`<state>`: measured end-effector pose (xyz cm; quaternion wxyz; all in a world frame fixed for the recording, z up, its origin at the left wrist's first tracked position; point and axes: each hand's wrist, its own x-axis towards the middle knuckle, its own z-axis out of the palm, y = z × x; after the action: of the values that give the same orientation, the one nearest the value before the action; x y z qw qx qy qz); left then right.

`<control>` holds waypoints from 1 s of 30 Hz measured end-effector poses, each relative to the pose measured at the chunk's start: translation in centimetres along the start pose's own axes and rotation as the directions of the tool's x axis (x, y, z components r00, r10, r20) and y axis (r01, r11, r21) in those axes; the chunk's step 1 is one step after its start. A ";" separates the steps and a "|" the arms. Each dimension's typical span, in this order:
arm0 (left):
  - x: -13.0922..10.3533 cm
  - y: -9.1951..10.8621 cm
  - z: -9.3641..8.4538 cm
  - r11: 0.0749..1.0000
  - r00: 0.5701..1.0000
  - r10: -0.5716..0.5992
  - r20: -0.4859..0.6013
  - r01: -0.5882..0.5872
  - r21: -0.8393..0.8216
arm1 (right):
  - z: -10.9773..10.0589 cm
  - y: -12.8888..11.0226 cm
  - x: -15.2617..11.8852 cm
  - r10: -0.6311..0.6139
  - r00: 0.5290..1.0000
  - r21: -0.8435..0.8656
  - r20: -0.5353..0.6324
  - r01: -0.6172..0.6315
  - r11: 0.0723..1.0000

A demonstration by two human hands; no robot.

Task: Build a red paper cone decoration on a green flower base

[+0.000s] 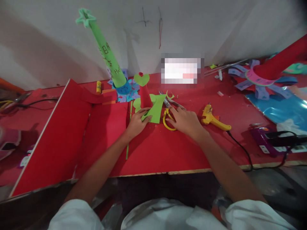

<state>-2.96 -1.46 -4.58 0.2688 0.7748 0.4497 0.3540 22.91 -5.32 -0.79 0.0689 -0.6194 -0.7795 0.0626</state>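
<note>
One squeeze too tight could crease the paper (157, 111) pinched by the left hand (139, 123); the right hand (186, 120), fingers loosely spread, touches scissors (165, 117).

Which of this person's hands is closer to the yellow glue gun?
Right. The right hand is at the scissors, left of the glue gun; the left hand is farther left, holding green paper.
</note>
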 end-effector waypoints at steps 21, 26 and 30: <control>0.3 -0.5 -0.6 0.995 0.988 -0.069 -0.139 0.079 0.066 | 0.4 -0.5 0.1 0.268 0.963 0.997 -0.022 0.039 -0.059; -0.1 0.7 -1.2 0.978 0.970 -0.141 -0.200 0.168 0.124 | 0.9 -3.1 -0.6 0.002 0.998 0.942 0.068 -0.064 -0.329; 0.1 3.2 -2.0 0.966 0.947 -0.259 -0.192 0.256 -0.043 | 1.8 -4.6 -1.3 -0.127 0.988 0.954 0.086 -0.119 -0.275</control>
<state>-2.88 -2.58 -1.03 0.2739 0.6685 0.5680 0.3943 18.46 -7.61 -1.71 0.4759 -0.3075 -0.4230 0.7071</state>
